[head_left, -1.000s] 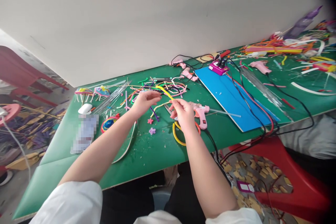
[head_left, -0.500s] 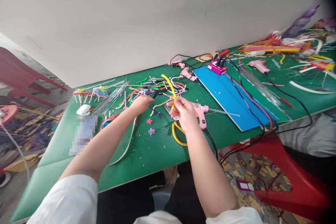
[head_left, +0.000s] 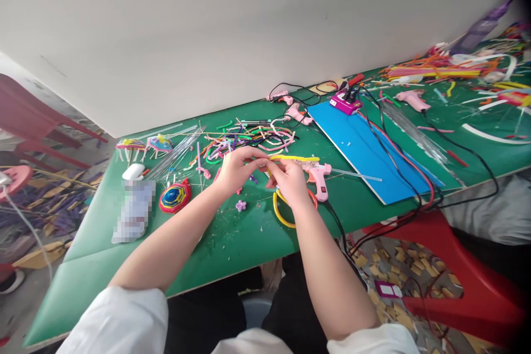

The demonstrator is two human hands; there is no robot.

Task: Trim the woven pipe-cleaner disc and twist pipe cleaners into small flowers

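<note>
My left hand [head_left: 239,171] and my right hand [head_left: 291,181] meet fingertip to fingertip above the table, both closed in a pinch on a fuzzy yellow pipe cleaner [head_left: 305,159]. Its long end sticks out to the right past my right hand; the pinched part is mostly hidden by the fingers. Below my right hand hangs or lies a curved yellow loop [head_left: 279,215], partly covered. A pink glue gun [head_left: 321,182] with a clear glue stick lies just right of that hand. Under my left hand are a small purple flower [head_left: 240,206] and tangled coloured pipe cleaners [head_left: 224,146].
On the green table [head_left: 232,254], a red, yellow and blue coiled ornament [head_left: 175,197] lies left, near a blurred plastic pouch [head_left: 133,213]. To the right are a blue board [head_left: 365,155], a magenta power strip [head_left: 345,103] and black cables. A white partition [head_left: 207,38] stands behind.
My left hand has moved right from the pile to meet my right hand. The yellow pipe cleaner has swung from pointing up and away to lying nearly level, pointing right.
</note>
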